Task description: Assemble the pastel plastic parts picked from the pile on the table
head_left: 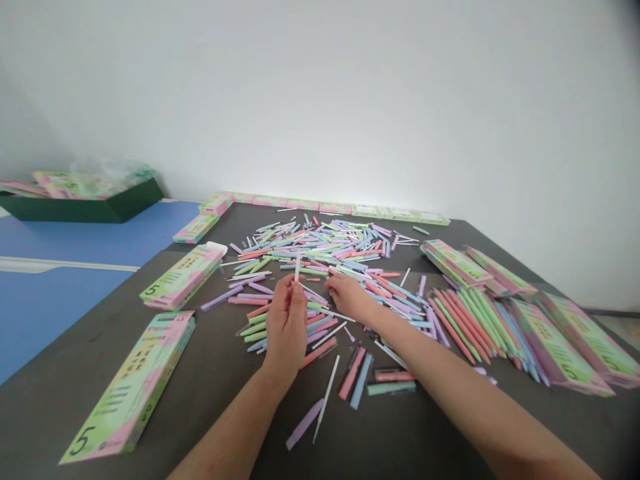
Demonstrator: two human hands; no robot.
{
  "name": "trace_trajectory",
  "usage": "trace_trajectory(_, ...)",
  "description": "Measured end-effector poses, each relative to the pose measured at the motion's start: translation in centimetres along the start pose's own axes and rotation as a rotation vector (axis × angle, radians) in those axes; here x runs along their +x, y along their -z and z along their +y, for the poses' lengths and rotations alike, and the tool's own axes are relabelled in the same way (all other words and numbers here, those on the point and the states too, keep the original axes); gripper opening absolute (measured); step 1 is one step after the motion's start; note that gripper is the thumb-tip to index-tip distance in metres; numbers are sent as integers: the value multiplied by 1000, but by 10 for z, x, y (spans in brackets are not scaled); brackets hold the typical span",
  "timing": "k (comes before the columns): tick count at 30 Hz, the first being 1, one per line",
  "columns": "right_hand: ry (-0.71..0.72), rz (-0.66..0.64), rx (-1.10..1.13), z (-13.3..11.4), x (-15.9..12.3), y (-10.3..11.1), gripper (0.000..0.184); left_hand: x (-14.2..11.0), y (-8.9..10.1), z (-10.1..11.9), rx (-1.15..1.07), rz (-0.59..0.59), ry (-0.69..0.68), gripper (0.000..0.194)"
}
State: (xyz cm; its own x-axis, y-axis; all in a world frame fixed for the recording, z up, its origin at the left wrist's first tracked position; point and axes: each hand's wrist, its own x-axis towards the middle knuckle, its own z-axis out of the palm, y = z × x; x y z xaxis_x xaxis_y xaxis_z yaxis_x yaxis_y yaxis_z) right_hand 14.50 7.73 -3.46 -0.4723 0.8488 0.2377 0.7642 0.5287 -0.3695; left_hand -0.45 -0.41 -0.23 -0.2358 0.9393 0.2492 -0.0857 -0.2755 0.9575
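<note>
My left hand (286, 322) is closed with a thin white pen refill (297, 268) pinched upright between thumb and fingers. To its right, my right hand (347, 295) reaches into the heap of pastel pen parts (325, 241), its fingers curled together; whatever they hold is hidden. Purple, green, pink and blue barrels lie mixed with white refills around both hands. Nearer to me, a loose white refill (327, 399) lies beside a purple pen barrel (305, 424). A blue pen piece (361, 381) and a red one (352, 373) rest side by side below my right hand.
Printed cartons flank the heap, among them a near left carton (127, 393) and a right carton (557, 347). Sorted coloured pens (477, 323) lie in rows at right. More boxes (300, 203) line the wall. A dark green tray (100, 208) stands on the blue surface (65, 293).
</note>
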Motion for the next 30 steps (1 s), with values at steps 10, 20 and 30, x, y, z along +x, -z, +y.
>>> trace_trajectory(10, 500, -193, 213, -90, -111, 26, 37, 0, 2, 4, -22, -24, 14, 22)
trace_trajectory(20, 455, -145, 14, -74, -107, -6, 25, 2, 2, -2, -15, -52, -11, 20)
trace_trajectory(30, 416, -4, -243, -63, -74, -23, 17, 0, 0, 2, -21, -31, -10, 22)
